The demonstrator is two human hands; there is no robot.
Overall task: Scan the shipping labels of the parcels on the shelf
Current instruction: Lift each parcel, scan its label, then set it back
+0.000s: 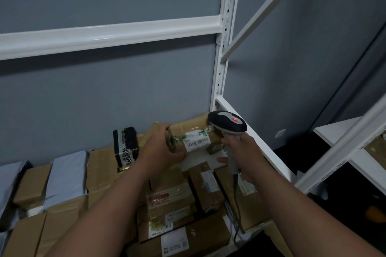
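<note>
1. Left hand [161, 148] grips a small cardboard parcel [194, 137] by its left end, fingers over the top, thumb underneath; parcel is lifted above the other boxes at the back right of the shelf.
2. Parcel's white shipping label [197, 142] w/ barcode faces up toward the camera; green-printed tape runs across the box beside it.
3. Right hand [243, 153] is wrapped round the grey handle of a handheld barcode scanner [227, 124]; scanner head is dark w/ a red button on top, sits just right of the parcel, close to the label's edge. Contact btwn scanner & parcel: can't tell.
4. Scanner cable [237, 204] hangs from the handle down over the boxes at front right.
5. Shelf is packed w/ brown cardboard parcels [173, 198], several w/ white labels up; grey poly mailers [66, 175] lie among the boxes at left.
6. A black box w/ white print [125, 148] stands tilted behind the left hand, near the wall.
7. White metal shelf frame [224, 52]: upright post at back right, horizontal beam across above; grey wall [104, 94] behind.
</note>
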